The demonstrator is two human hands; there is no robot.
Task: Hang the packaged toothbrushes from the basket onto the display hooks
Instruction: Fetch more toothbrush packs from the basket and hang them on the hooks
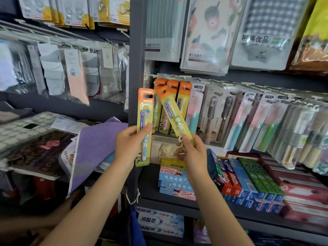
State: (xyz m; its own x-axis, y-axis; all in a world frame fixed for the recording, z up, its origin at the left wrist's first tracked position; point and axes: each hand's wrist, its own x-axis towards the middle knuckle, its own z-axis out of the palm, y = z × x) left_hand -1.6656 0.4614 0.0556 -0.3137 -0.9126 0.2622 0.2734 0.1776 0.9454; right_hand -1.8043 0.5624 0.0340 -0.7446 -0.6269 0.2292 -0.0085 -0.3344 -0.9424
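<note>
Each hand gripped one long yellow toothbrush pack with an orange hanging tab. The left hand (129,144) held the blue toothbrush pack (144,126) upright; the right hand (192,151) tilted the green toothbrush pack (174,115) toward the hanging toothbrushes (173,96).

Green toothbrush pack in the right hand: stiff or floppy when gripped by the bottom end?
Probably stiff: the green toothbrush pack stays straight though tilted, with the right hand pinching only its lower end. Likely light, since fingertips carry it. Its glossy plastic front may be slippery.
</note>
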